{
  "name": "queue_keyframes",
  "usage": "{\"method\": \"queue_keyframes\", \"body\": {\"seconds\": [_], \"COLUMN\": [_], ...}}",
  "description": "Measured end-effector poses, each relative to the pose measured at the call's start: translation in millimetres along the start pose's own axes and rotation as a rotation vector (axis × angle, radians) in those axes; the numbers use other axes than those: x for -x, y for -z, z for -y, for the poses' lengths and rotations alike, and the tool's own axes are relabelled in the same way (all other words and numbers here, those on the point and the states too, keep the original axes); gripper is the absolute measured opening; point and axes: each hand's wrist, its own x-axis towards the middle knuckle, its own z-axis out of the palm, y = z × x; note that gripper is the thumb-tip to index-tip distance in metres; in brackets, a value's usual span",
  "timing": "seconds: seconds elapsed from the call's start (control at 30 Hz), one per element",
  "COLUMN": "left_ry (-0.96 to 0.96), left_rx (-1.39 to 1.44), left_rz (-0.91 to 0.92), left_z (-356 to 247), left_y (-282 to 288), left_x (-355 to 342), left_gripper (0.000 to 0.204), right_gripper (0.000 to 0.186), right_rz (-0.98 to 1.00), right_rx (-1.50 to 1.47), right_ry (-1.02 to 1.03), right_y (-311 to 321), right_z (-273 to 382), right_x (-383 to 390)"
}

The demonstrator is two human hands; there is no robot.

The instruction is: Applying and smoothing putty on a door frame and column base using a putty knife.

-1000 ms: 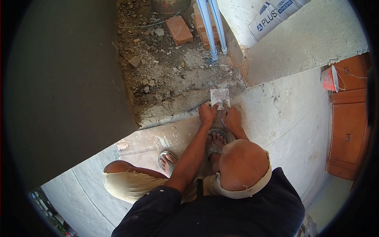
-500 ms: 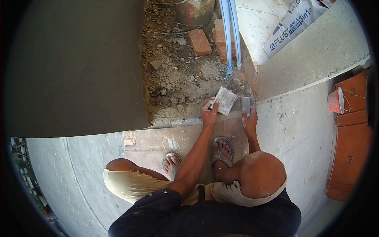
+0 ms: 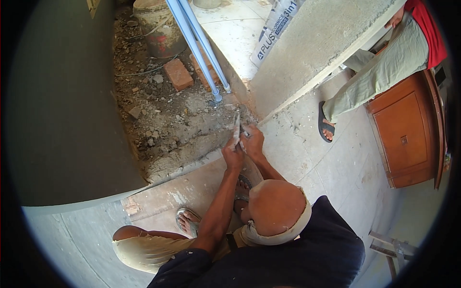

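Note:
In my left hand [image 3: 233, 154] is a flat, square, plaster-smeared plate [image 3: 237, 126], now turned so that mostly its thin edge shows. My right hand [image 3: 253, 143] sits close beside it, its fingers closed round a small scraper [image 3: 245, 130] with a grey metal blade, largely hidden by the fingers. The two tools are side by side; whether they touch I cannot tell. Both hands are over the near right corner of the rubble patch [image 3: 182, 129], by the foot of a low concrete wall [image 3: 312, 53].
Two blue pipes [image 3: 197, 48] rise from the rubble near bricks [image 3: 178, 75] and a dirty bucket [image 3: 161, 33]. A white printed bag [image 3: 273, 33] lies beyond. At right stands another person in pale trousers [image 3: 384, 79], near a brown wooden cabinet [image 3: 406, 132]. A dark panel [image 3: 67, 105] fills the left.
My view has swung right, bringing another person into sight. My hands have come together, and the plate has tipped from face-up to edge-on beside the scraper.

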Motion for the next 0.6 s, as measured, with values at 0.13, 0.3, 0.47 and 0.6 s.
{"method": "queue_keyframes", "body": {"seconds": [0.13,0.3,0.47,0.6], "left_ry": [0.596,0.009,0.542,0.494], "left_rx": [-0.04,-0.002,0.054,-0.022], "left_rz": [0.051,-0.187,-0.099,-0.109], "left_z": [18.6,6.8,9.9,4.5], "left_y": [50.4,4.5,45.7,53.9], "left_x": [-18.0,-0.9,-39.6,-28.4], "left_gripper": [0.027,0.021,0.021,0.023], "right_gripper": [0.022,0.021,0.031,0.056], "right_rz": [0.164,-0.068,0.245,0.129], "right_rx": [-0.046,-0.078,-0.247,-1.002], "right_ry": [-0.005,-0.041,0.023,-0.607], "right_y": [23.1,11.9,42.6,34.7], "right_z": [22.2,5.5,22.9,22.1], "right_x": [25.7,-8.1,13.9,4.0]}}
